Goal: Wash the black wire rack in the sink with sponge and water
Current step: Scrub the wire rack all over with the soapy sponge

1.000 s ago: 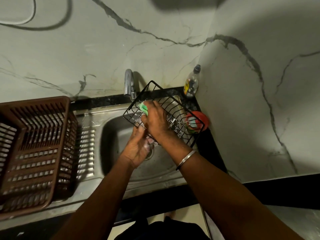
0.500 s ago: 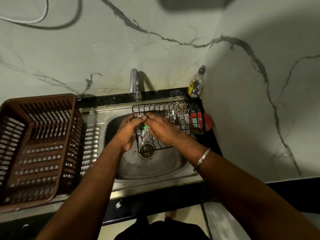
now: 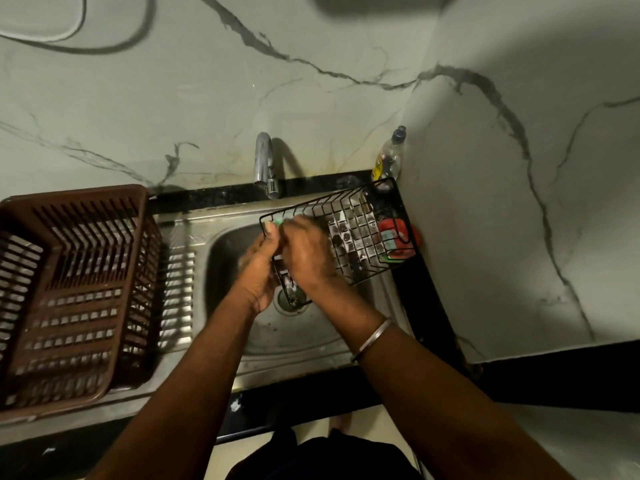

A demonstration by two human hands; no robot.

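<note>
A brown plastic basket (image 3: 69,289) sits on the drainboard at the left end of the sink (image 3: 242,341), well apart from the hands. A steel tap (image 3: 264,164) stands at the sink's back edge. Over the basin, the left hand (image 3: 258,271) grips the left end of the black wire rack (image 3: 356,230), thumb lying up along the end wire and fingers curled behind it. The rack is held tilted, its lower corner just above the drain (image 3: 292,301) and its far end reaching the sink's back right corner. The right hand (image 3: 308,254), a bangle (image 3: 372,339) on its wrist, lies on the rack just beside the left hand, fingers curled over a green sponge (image 3: 277,221) of which only a sliver shows. Behind the rack's right end sits a red object (image 3: 398,237), and a bottle (image 3: 389,157) stands in the corner.
</note>
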